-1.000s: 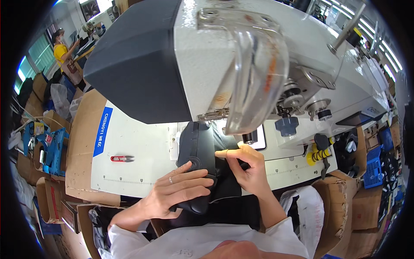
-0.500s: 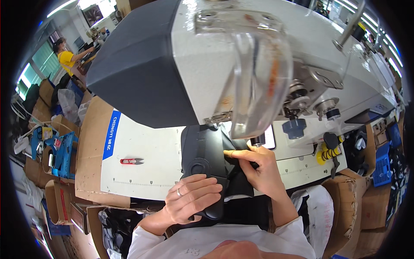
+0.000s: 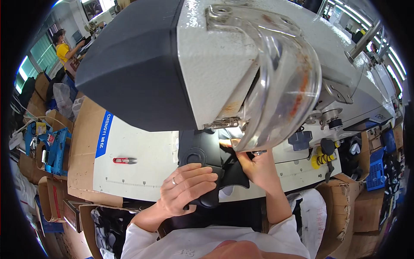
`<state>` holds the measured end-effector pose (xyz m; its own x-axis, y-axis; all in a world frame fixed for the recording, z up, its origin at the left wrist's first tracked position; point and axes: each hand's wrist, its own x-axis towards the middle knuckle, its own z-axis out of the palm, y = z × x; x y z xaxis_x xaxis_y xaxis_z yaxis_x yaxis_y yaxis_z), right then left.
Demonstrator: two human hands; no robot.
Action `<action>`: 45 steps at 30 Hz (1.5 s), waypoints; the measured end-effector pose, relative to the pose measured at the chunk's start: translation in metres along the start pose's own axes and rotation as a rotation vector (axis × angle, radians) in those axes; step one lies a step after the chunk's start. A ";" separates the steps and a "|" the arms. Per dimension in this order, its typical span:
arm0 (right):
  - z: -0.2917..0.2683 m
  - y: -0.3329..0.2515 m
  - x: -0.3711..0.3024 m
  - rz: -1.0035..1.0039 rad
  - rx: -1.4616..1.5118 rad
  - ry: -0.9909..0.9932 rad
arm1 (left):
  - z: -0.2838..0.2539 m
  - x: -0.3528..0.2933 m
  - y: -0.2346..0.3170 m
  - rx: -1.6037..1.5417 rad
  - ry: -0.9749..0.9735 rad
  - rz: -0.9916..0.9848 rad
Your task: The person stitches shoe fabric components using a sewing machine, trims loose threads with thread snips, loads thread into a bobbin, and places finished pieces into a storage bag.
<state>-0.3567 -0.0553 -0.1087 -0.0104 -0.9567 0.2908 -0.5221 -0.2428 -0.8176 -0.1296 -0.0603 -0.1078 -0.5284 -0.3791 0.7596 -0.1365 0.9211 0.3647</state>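
Observation:
A black padded, leather-like piece (image 3: 192, 142) with a raised round disc lies on the white sewing machine bed (image 3: 146, 146), its far end under the machine head (image 3: 215, 64). My left hand (image 3: 186, 187), wearing a ring, is wrapped over the near end of the piece, fingers side by side and bent. My right hand (image 3: 262, 172) pinches the right side of the piece, near a curved black flap (image 3: 235, 175). A yellow cover shows on one of its fingers. The clear guard (image 3: 284, 86) partly hides those fingertips, and the needle cannot be seen.
Red-handled thread snips (image 3: 124, 160) lie on the bed's left side. A dark knob (image 3: 300, 139) and a yellow-and-black coiled part (image 3: 322, 159) are on the right. Cardboard boxes (image 3: 336, 211) flank me. A person in yellow (image 3: 64, 51) works at the far left.
The black piece and both hands have moved slightly farther in under the machine head. My right fingertips are now more behind the clear guard. The whole view has shifted a little.

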 end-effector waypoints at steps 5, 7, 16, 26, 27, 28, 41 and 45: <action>0.008 0.015 0.000 0.081 0.115 0.019 | -0.002 0.000 -0.005 0.040 0.017 -0.032; 0.007 0.018 -0.002 0.152 0.605 -0.019 | -0.006 0.000 -0.003 -0.042 -0.045 -0.130; 0.008 0.025 -0.015 -0.228 0.244 -0.063 | 0.001 0.002 0.006 -0.125 -0.004 -0.285; -0.011 -0.002 -0.010 -0.339 -0.145 -0.172 | 0.002 -0.001 0.000 -0.152 0.096 -0.230; -0.013 0.000 -0.010 -0.342 -0.142 -0.168 | 0.002 0.000 0.000 -0.149 0.093 -0.227; -0.012 0.003 -0.010 -0.336 -0.077 -0.153 | 0.002 0.000 0.001 -0.124 0.077 -0.210; -0.008 0.024 -0.008 -0.264 -0.047 -0.077 | 0.000 0.005 -0.008 -0.069 0.032 -0.172; -0.009 0.024 -0.006 -0.270 -0.008 -0.090 | -0.003 0.008 -0.008 -0.046 0.012 -0.214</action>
<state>-0.3766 -0.0539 -0.1259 0.2052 -0.8681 0.4521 -0.5023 -0.4898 -0.7126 -0.1303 -0.0704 -0.1031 -0.4814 -0.5671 0.6683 -0.2063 0.8144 0.5424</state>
